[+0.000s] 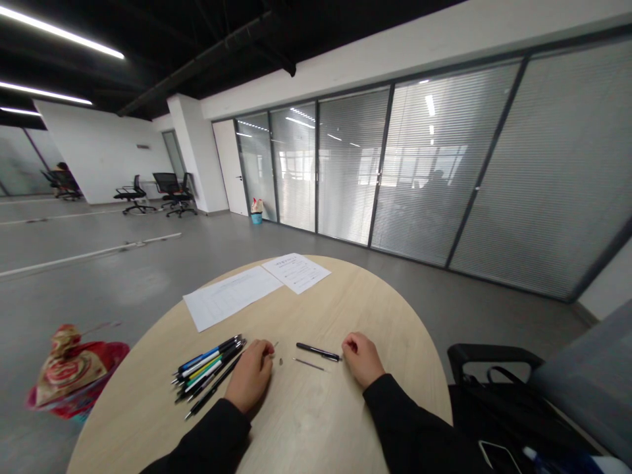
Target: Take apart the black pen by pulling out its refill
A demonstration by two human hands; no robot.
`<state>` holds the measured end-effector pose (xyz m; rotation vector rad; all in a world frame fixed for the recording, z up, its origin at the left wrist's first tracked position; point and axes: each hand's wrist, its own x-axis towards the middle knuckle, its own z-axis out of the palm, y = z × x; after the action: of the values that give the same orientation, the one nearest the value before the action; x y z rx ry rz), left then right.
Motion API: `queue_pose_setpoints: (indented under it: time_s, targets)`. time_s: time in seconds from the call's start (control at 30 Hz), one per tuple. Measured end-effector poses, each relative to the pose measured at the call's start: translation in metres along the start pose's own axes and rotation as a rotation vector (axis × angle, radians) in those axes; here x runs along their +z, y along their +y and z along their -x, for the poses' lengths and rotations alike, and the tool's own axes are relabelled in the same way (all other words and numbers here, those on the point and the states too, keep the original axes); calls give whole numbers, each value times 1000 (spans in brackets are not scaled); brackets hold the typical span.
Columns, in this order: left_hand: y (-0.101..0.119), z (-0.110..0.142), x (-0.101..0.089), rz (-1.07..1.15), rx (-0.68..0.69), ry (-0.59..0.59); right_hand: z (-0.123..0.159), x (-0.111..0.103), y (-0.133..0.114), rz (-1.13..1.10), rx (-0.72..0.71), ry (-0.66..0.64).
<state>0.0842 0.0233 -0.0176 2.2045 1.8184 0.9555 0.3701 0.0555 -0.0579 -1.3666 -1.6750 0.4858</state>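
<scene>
My left hand (pixel 251 372) rests on the round table (pixel 316 434) with its fingers curled closed, and I see nothing held in it. Just past its fingertips lies a thin, small piece (pixel 276 344), and a tiny dark part (pixel 281 361) is beside it. Between my hands lie a black pen (pixel 317 351) and, nearer to me, a slim pen refill (pixel 309 364). My right hand (pixel 363 359) is curled into a loose fist beside the pen's right end, with nothing visible in it. Left of my left hand is a pile of pens (pixel 210 368) in several colours.
Two printed paper sheets (pixel 234 294) lie at the table's far side. On the floor to the left stands a pink bin (pixel 116 355) with a bag in it. A black chair (pixel 494 352) with a phone (pixel 498 456) is at the right. Glass partitions (pixel 353 164) line the back.
</scene>
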Motion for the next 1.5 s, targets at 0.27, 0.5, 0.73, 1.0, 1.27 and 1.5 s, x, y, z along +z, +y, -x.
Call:
queue_pose_setpoints:
  time_s: [0.27, 0.5, 0.73, 1.0, 1.27, 1.5]
  targets:
    - [2, 0, -2, -8, 10, -23, 1, -2, -3, 13, 6, -54]
    - [10, 5, -4, -88, 158, -40, 2, -2, -3, 38, -1, -84]
    - [30, 12, -5, -235, 425, -114, 3, -1, -3, 45, -24, -126]
    - [22, 16, 8, -321, 489, -166, 5, -4, -13, 105, -47, -203]
    - [22, 15, 12, -281, 502, -165, 5, -5, -16, 147, -47, -232]
    - [35, 13, 6, -252, 552, -222, 6, -2, -13, 153, -23, -176]
